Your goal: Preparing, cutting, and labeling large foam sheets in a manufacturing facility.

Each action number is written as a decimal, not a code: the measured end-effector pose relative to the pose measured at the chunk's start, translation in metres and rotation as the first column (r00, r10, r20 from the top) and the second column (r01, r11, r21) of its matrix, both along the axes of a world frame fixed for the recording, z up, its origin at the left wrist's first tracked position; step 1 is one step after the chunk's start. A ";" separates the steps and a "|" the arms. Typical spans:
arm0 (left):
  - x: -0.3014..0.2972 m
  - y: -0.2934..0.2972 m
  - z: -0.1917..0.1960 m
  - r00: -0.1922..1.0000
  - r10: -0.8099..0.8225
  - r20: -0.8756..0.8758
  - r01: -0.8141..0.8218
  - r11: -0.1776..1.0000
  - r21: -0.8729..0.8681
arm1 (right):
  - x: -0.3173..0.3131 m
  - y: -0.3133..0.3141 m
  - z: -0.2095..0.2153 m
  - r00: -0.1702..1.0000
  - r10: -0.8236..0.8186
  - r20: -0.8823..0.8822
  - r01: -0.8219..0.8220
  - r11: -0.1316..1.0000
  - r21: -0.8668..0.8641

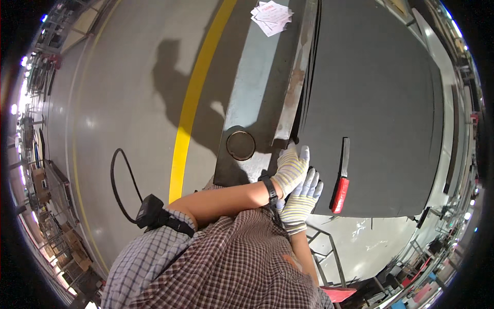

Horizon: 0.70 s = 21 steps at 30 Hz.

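A large dark grey sheet [381,108] lies flat on the table to my right, with several layered edges along its left side. My left hand [291,167], in a striped knit glove, is at the sheet's near left corner beside the end of a long metal bar [294,87]. Its thumb lies over the sheet and the other fingertips are partly hidden at the edge, closed on it. My right hand [302,203], gloved alike, rests with fingers stretched out on the near edge of the sheet. A knife [340,188] with a red handle lies on the sheet to the right of it.
Left of the bar, a metal table strip [247,92] carries a dark ring [241,145] and, at its far end, a pile of paper slips [271,18]. A yellow floor line [193,98] runs further left. Below the sheet's near edge is a metal frame [332,247].
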State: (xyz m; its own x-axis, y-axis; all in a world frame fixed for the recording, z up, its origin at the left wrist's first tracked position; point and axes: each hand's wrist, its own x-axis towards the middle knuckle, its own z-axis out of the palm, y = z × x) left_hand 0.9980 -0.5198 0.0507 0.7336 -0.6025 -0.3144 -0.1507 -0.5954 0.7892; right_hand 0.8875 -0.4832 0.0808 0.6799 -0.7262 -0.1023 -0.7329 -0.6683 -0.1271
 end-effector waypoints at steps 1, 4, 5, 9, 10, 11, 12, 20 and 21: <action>0.005 -0.003 -0.006 0.995 0.005 -0.103 -0.009 0.999 -0.038 | 0.001 0.001 0.000 1.000 -0.008 0.006 0.008 1.000 -0.005; 0.011 -0.012 0.003 0.959 -0.016 -0.284 -0.003 0.998 -0.065 | 0.004 0.002 0.002 1.000 -0.015 0.005 0.015 1.000 -0.007; 0.009 -0.013 0.018 0.945 0.027 -0.325 -0.030 1.000 -0.004 | 0.004 0.003 0.003 1.000 -0.024 -0.004 0.024 1.000 0.004; 0.012 -0.021 0.021 0.968 0.018 -0.250 -0.004 0.998 0.056 | 0.003 0.001 0.001 1.000 -0.030 -0.001 0.030 1.000 0.008; 0.015 -0.024 0.022 0.961 0.010 -0.275 0.010 0.997 0.072 | 0.004 0.001 0.002 0.999 -0.035 0.010 0.035 0.999 0.004; 0.014 -0.026 0.025 0.974 0.023 -0.224 -0.005 0.997 0.080 | 0.004 0.001 0.000 0.999 -0.030 0.013 0.030 1.000 0.000; 0.014 -0.029 0.022 0.974 0.011 -0.228 0.007 0.997 0.075 | 0.006 0.000 0.001 0.998 -0.037 0.045 0.036 0.999 0.006; 0.052 -0.103 -0.007 0.992 0.102 -0.068 -0.103 0.995 -0.002 | 0.004 0.001 0.008 0.996 -0.053 0.072 0.052 0.998 0.021; 0.056 -0.108 -0.005 0.988 0.100 -0.115 -0.101 0.995 0.001 | 0.002 0.002 0.008 0.997 -0.056 0.053 0.054 0.998 0.041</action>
State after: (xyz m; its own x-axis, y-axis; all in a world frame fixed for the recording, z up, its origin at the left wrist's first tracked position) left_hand 1.0538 -0.6282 0.0459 0.7499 -0.5289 -0.3974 0.0013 -0.5994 0.8004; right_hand 0.8897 -0.4810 0.0883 0.6446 -0.7584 -0.0962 -0.7596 -0.6211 -0.1931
